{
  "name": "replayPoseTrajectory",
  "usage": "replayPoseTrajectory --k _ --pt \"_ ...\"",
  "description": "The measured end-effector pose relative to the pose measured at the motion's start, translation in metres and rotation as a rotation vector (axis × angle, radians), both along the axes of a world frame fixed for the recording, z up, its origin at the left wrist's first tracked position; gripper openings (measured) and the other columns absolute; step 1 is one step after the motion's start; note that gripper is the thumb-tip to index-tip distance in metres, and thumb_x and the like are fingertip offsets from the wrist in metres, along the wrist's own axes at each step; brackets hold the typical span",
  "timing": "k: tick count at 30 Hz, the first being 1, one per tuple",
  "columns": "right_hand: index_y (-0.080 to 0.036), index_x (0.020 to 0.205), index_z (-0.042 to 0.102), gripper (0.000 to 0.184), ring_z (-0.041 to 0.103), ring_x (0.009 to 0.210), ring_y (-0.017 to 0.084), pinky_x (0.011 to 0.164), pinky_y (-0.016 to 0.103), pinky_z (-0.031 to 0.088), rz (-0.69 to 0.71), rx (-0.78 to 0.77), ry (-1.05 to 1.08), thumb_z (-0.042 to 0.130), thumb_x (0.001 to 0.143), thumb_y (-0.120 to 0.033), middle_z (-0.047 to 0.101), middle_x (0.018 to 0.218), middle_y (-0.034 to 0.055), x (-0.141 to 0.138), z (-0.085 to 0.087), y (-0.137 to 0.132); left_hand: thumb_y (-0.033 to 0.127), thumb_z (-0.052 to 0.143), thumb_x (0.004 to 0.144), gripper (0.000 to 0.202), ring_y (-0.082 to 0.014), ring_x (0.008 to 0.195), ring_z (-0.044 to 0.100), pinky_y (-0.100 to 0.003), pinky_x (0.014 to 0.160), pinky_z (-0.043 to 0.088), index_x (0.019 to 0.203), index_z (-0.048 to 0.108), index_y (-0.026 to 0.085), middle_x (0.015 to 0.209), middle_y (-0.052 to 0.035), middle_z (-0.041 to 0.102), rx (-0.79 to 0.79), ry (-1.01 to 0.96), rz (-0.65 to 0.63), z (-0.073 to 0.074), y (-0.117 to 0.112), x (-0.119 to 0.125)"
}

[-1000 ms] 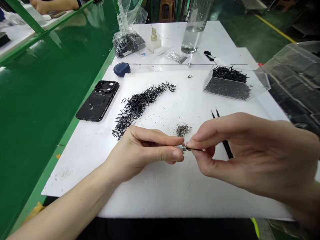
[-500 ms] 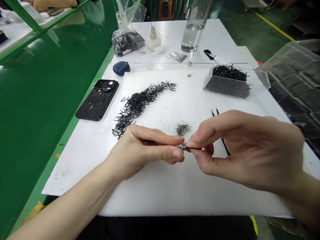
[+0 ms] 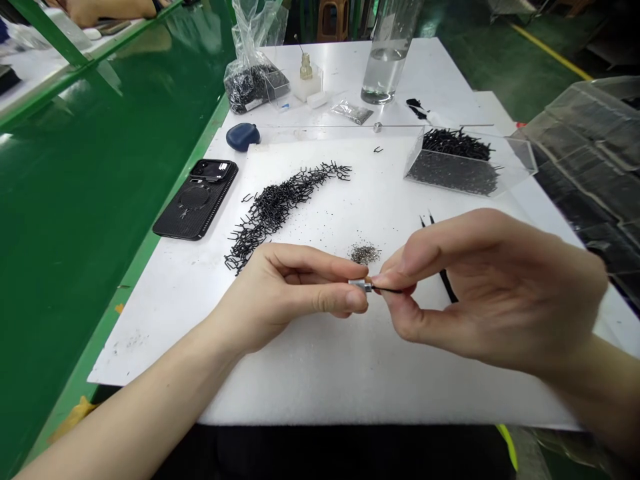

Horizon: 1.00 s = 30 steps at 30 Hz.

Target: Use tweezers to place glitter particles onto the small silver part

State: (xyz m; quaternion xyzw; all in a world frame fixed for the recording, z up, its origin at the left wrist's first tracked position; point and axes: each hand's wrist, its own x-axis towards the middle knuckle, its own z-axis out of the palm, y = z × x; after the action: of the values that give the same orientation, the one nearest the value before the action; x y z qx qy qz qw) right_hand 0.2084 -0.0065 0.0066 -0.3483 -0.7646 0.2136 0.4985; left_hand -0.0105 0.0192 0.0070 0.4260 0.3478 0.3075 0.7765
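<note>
My left hand (image 3: pixel 290 293) pinches a small silver metal piece (image 3: pixel 360 285) between thumb and forefinger, just above the white foam mat (image 3: pixel 310 373). My right hand (image 3: pixel 490 287) pinches a thin black clip (image 3: pixel 387 290) whose end meets the silver piece. Black tweezers (image 3: pixel 440 267) lie partly hidden under my right hand. A small heap of tiny metal bits (image 3: pixel 365 253) sits just behind the fingertips. A long pile of black clips (image 3: pixel 280 203) lies to the back left.
A black phone (image 3: pixel 196 199) and a blue case (image 3: pixel 243 136) lie at the left. A clear box of black clips (image 3: pixel 457 163) stands at the back right. Farther back are a bag of clips (image 3: pixel 250 80), a water bottle (image 3: pixel 384 60) and a small white block (image 3: pixel 306 83). Green surface (image 3: pixel 75 200) on the left.
Both hands have lifted slightly and moved a little away from me, still pinching the same two pieces together. Nothing else has moved.
</note>
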Motion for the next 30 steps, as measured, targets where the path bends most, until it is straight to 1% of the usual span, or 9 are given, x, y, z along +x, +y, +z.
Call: replayPoseTrajectory --k 2,9,14,17,20,22,26,28,30 --pt "-0.028 0.094 0.068 0.045 0.074 0.071 0.019 0.057 0.035 0.065 0.009 -0.005 0.017 0.076 0.063 0.005 0.075 0.086 -0.0035 0.001 -0.001 0.001 0.011 0.092 0.07 0.021 -0.0115 0.069 0.078 -0.018 0.072 0.066 0.085 0.084 0.024 0.077 0.0011 0.082 0.008 -0.004 0.004 0.001 0.0 0.001" --pt "-0.027 0.098 0.067 0.05 0.073 0.072 0.019 0.06 0.035 0.064 0.08 -0.007 0.053 0.074 0.064 0.009 0.073 0.087 -0.0023 0.001 0.0 0.003 0.011 0.092 0.071 0.019 -0.0131 0.071 0.079 -0.021 0.074 0.067 0.085 0.084 0.022 0.077 0.0005 0.082 0.007 0.012 0.018 -0.001 0.0 0.0" --pt "-0.029 0.097 0.066 0.046 0.073 0.074 0.019 0.06 0.036 0.065 0.06 -0.076 0.052 0.076 0.068 0.005 0.073 0.09 -0.0026 -0.001 -0.002 0.003 0.012 0.092 0.071 0.02 -0.0136 0.07 0.078 -0.023 0.076 0.067 0.086 0.084 0.023 0.077 0.0004 0.082 0.003 0.029 0.014 0.0 -0.002 -0.002" --pt "-0.03 0.099 0.066 0.049 0.073 0.073 0.019 0.061 0.035 0.065 0.08 -0.044 0.053 0.074 0.068 0.007 0.073 0.09 -0.0034 -0.001 -0.002 0.003 0.013 0.092 0.071 0.019 -0.0147 0.072 0.079 -0.022 0.074 0.066 0.086 0.083 0.022 0.077 -0.0005 0.082 0.006 0.035 0.017 0.0 -0.002 -0.002" --pt "-0.029 0.101 0.067 0.05 0.074 0.074 0.02 0.059 0.035 0.065 0.109 -0.032 0.065 0.073 0.067 0.008 0.073 0.091 -0.0018 0.0 0.0 0.003 0.014 0.093 0.07 0.02 -0.0163 0.073 0.079 -0.022 0.071 0.065 0.086 0.083 0.021 0.077 -0.0021 0.082 0.024 0.042 0.024 -0.001 -0.002 -0.002" --pt "-0.027 0.102 0.068 0.05 0.073 0.072 0.019 0.058 0.033 0.065 0.098 -0.036 0.095 0.073 0.067 0.008 0.073 0.088 -0.0013 0.0 0.004 0.004 0.017 0.091 0.073 0.018 -0.0157 0.072 0.078 -0.022 0.068 0.064 0.089 0.083 0.022 0.078 -0.002 0.082 0.051 0.044 0.037 -0.003 -0.002 -0.001" --pt "-0.029 0.099 0.068 0.051 0.072 0.067 0.018 0.061 0.031 0.064 -0.052 -0.114 0.198 0.071 0.068 0.011 0.071 0.076 -0.0045 0.005 0.009 0.008 0.023 0.086 0.081 0.023 -0.0111 0.074 0.072 -0.018 0.064 0.058 0.103 0.083 0.031 0.087 0.0007 0.08 0.194 0.045 0.096 -0.005 -0.004 0.0" --pt "-0.029 0.1 0.068 0.05 0.071 0.066 0.017 0.059 0.029 0.063 -0.055 -0.169 0.216 0.067 0.071 0.011 0.072 0.076 -0.0045 0.009 0.008 0.012 0.02 0.083 0.084 0.02 -0.0118 0.08 0.07 -0.019 0.068 0.056 0.101 0.084 0.03 0.092 -0.0008 0.079 0.351 0.103 0.106 -0.005 -0.007 0.001" --pt "-0.027 0.102 0.067 0.048 0.071 0.064 0.016 0.056 0.026 0.062 -0.027 -0.203 0.227 0.065 0.072 0.01 0.072 0.077 -0.0044 0.012 0.006 0.014 0.017 0.082 0.083 0.016 -0.0154 0.086 0.07 -0.024 0.072 0.056 0.096 0.084 0.027 0.093 -0.0027 0.08 0.571 0.194 0.085 -0.004 -0.011 0.002"
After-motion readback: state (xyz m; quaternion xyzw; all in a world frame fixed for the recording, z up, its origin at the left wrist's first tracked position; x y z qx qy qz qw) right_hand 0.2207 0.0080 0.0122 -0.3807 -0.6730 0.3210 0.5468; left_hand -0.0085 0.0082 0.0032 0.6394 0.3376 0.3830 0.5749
